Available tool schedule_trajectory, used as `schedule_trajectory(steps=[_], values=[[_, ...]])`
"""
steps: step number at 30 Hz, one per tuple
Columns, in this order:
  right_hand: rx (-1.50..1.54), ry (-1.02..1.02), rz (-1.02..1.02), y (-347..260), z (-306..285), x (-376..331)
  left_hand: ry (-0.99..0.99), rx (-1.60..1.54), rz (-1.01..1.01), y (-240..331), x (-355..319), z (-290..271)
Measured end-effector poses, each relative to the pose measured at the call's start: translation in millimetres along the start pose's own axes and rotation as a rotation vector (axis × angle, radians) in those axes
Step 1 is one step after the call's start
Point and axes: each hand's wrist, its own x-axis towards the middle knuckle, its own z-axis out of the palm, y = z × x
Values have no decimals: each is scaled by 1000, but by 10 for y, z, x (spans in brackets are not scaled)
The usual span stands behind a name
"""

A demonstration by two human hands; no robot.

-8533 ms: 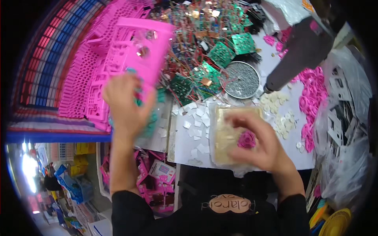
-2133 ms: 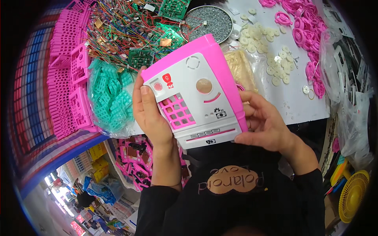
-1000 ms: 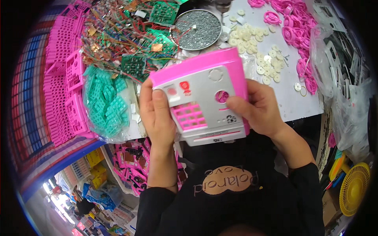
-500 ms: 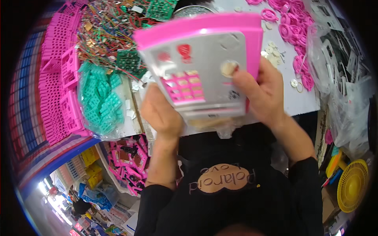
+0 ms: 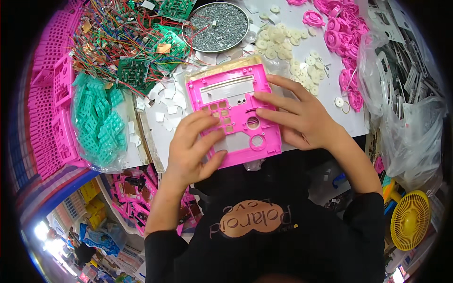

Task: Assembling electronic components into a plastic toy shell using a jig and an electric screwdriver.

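Centre frame, the pink panel [image 5: 238, 113] sits inside-up over a gold pad [image 5: 226, 68]; left hand [image 5: 191, 146], fingers spread open, touches its left side; right hand [image 5: 309, 118] overlaps the right edge, pinching or not, can't tell.

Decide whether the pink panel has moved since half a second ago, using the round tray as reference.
Yes, toward the person: the pink panel hid part of the round tray then; now it lies clear of it, flipped over.
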Motion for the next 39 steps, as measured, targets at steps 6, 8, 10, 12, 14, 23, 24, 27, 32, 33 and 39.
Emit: schedule_trajectory(steps=[6,8,10,12,14,23,24,27,32,33,39], values=[[-51,12,43,-5,26,166,26,110,-65,12,73,3],[-67,13,52,7,19,202,23,87,-53,-28,109,-2],[-86,-10,40,10,-73,175,5,38,-41,-31,126,-15],[-102,-27,36,5,-121,147,-26,-40,-27,15,133,-11],[-125,-33,54,-4,-138,129,29,-36,-26,10,144,-6],[-143,-60,60,6,10,187,72,-26,-80,-57,147,-79],[-136,-67,65,10,33,166,12,23,-55,24,221,-79],[-75,-94,58,26,-13,147,-148,132,-18,189,360,-26],[215,146,410,409,-306,213,-219,175,-46,165,308,123],[138,284,446,582,-277,262,-217,183,-36,157,332,125],[-414,75,310,723,-45,647,-185,147,-78,163,305,154]])
